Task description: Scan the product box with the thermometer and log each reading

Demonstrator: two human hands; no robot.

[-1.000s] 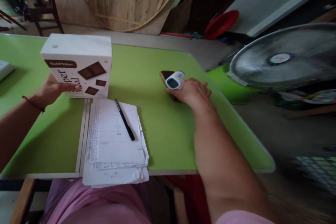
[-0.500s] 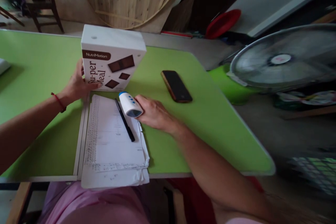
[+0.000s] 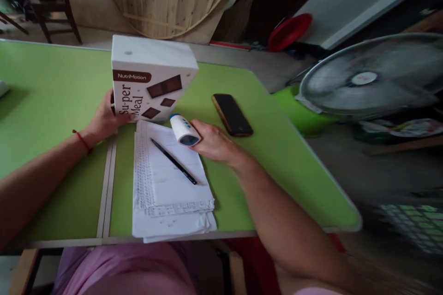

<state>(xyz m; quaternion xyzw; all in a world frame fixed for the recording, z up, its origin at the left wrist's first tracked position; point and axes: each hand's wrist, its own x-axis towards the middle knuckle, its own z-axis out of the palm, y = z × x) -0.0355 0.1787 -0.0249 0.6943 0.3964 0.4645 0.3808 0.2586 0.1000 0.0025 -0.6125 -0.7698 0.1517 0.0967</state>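
Observation:
A white NutriMotion box with brown bar pictures stands upright on the table. My left hand grips its lower left edge, thumb on the front and fingers partly hidden at the side. My right hand is closed round a white and blue handheld infrared thermometer, its small screen facing me; the grip is hidden. Under the thermometer lies a stack of papers with handwriting, just in front of the box. A black pen rests slantwise on the sheets.
A phone lies face up on the green table, right of the box. Beyond the right edge stand a fan and a lime green bucket. A pale strip marks a seam in the tabletop.
The box with my left hand has moved slightly right. The papers have shifted right, and the pen on them lies at a flatter slant. My right hand has moved right and slightly away with the thermometer.

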